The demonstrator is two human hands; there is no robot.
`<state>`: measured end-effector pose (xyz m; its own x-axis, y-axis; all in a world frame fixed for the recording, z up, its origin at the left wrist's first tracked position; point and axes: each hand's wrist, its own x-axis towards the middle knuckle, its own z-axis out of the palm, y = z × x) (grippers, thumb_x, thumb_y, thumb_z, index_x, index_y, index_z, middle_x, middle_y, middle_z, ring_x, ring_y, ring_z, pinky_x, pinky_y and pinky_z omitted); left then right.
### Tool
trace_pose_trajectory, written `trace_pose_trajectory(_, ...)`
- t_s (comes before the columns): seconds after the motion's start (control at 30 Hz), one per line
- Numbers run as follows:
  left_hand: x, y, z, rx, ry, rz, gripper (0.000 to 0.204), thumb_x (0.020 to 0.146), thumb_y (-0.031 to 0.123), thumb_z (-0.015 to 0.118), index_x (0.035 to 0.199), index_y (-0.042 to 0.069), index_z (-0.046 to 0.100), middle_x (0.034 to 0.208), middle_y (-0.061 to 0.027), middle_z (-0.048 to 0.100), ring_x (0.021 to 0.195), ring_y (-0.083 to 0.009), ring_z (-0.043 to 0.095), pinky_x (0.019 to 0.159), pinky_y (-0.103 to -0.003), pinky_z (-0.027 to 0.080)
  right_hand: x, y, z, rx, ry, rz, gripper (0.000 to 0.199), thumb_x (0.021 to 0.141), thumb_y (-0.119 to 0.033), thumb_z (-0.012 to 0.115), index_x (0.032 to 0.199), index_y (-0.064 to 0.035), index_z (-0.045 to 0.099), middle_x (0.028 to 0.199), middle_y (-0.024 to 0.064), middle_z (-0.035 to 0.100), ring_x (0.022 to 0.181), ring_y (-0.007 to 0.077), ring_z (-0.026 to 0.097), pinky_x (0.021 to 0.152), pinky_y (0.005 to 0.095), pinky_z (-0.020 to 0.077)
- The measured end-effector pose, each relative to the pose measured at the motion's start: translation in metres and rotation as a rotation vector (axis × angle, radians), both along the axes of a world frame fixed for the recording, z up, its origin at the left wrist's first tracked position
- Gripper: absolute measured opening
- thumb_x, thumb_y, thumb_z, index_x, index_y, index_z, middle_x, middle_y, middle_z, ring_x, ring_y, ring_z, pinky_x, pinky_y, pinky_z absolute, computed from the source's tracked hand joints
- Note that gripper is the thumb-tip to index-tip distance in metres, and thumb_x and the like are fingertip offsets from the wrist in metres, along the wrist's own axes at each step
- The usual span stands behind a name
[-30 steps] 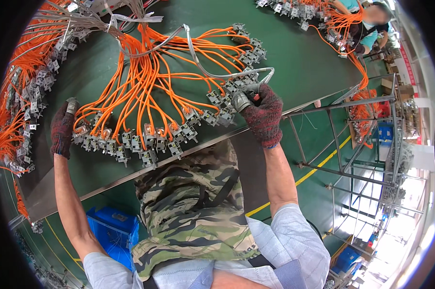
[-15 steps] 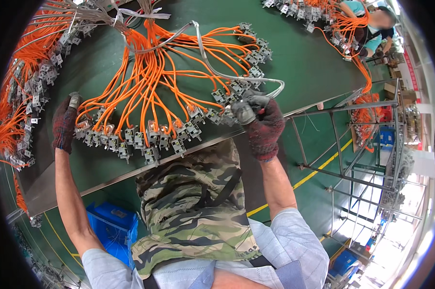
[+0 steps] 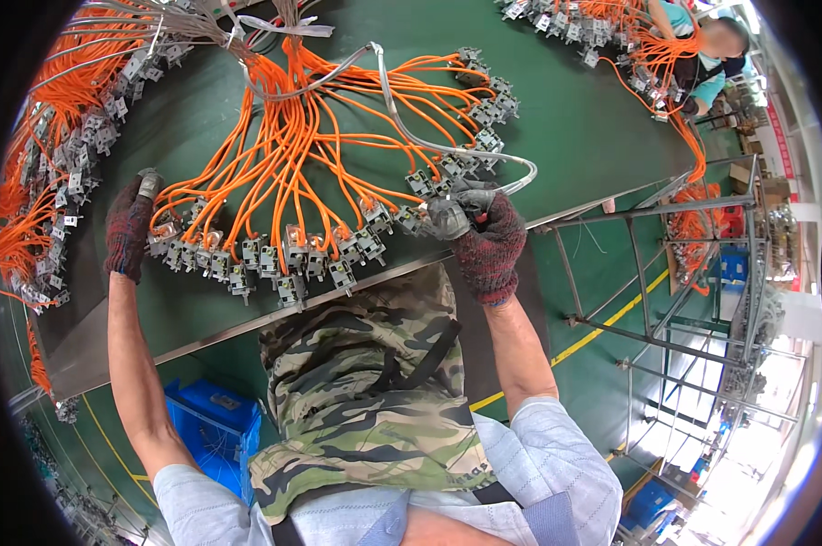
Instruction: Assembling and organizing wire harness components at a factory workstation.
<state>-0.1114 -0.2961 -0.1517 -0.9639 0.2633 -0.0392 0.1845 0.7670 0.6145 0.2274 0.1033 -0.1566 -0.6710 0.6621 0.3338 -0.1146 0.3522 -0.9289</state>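
Note:
A fan of orange cables [image 3: 279,150] with grey block-like connectors [image 3: 293,289] at their ends spreads over the green tabletop. My right hand [image 3: 489,247], in a dark red and grey knitted glove with grey-covered fingertips, is closed at the right part of the connector row. Its curled fingers pinch a grey connector, mostly hidden by the fingertips. At the left end of the row lies my left hand [image 3: 129,227], gloved the same way, fingers stretched out beside the outermost orange cable. Nothing shows in its grasp. A grey cable [image 3: 395,118] loops across the fan toward my right hand.
More orange cables with connectors [image 3: 74,173] line the table's left side. A person [image 3: 693,64] works among cables at the far right. Metal frames [image 3: 648,264] stand right of the table edge. Below the table is a blue bin [image 3: 213,414].
My right hand has shifted slightly left along the connector row, still closed. My left hand stays beside the left end. The whole view has moved a little.

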Motion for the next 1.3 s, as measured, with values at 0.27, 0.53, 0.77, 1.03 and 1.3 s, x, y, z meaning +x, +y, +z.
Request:
trace_pose_trajectory(0.27, 0.089, 0.071, 0.069, -0.016, 0.621, -0.114, 0.068, 0.097, 0.04, 0.077, 0.149, 0.001, 0.058, 0.141, -0.0206, 0.067, 0.13, -0.0302, 0.064, 0.112, -0.039, 0.048, 0.017, -0.022, 0.008, 0.149, 0.086, 0.011, 0.028, 0.087, -0.001, 0.084, 0.112, -0.0041, 0.072, 0.109, 0.0126, 0.076, 0.083, 0.018, 0.07, 0.076, 0.0321, 0.0586)
trace_pose_trajectory(0.53, 0.241, 0.207, 0.046, -0.142, 0.519, -0.624, 0.086, 0.077, 0.04, 0.083, 0.151, 0.007, 0.053, 0.138, -0.0188, 0.061, 0.135, -0.0404, 0.053, 0.119, -0.063, 0.032, 0.019, -0.041, -0.005, 0.08, 0.084, 0.018, 0.028, 0.091, 0.0, 0.082, 0.117, -0.0016, 0.074, 0.126, 0.0152, 0.073, 0.103, 0.0173, 0.071, 0.089, 0.0331, 0.0596)
trace_pose_trajectory(0.77, 0.243, 0.23, 0.024, -0.265, 0.602, -0.516, 0.085, 0.079, 0.036, 0.079, 0.153, 0.005, 0.05, 0.128, -0.0178, 0.064, 0.127, -0.0391, 0.057, 0.118, -0.063, 0.033, 0.02, -0.039, -0.01, 0.141, 0.009, -0.086, 0.026, 0.083, -0.004, 0.087, 0.107, -0.0032, 0.076, 0.109, 0.0133, 0.078, 0.084, 0.0164, 0.071, 0.077, 0.0317, 0.0587)
trace_pose_trajectory(1.03, 0.239, 0.229, 0.015, -0.155, 0.697, -0.521, 0.077, 0.083, 0.037, 0.081, 0.147, 0.001, 0.055, 0.117, -0.016, 0.067, 0.114, -0.0377, 0.061, 0.109, -0.055, 0.042, 0.017, -0.035, -0.011, 0.07, 0.067, -0.085, 0.026, 0.083, -0.003, 0.086, 0.106, -0.0018, 0.076, 0.105, 0.0129, 0.078, 0.084, 0.0189, 0.071, 0.079, 0.032, 0.0584)
trace_pose_trajectory(1.3, 0.221, 0.226, 0.016, -0.042, 0.549, -0.601, 0.081, 0.076, 0.036, 0.087, 0.143, 0.001, 0.056, 0.103, -0.0092, 0.071, 0.103, -0.032, 0.067, 0.104, -0.05, 0.045, 0.017, -0.035, -0.009, -0.012, 0.052, -0.046, 0.026, 0.085, -0.005, 0.087, 0.108, -0.0003, 0.076, 0.103, 0.0107, 0.078, 0.086, 0.0145, 0.07, 0.08, 0.0306, 0.058)
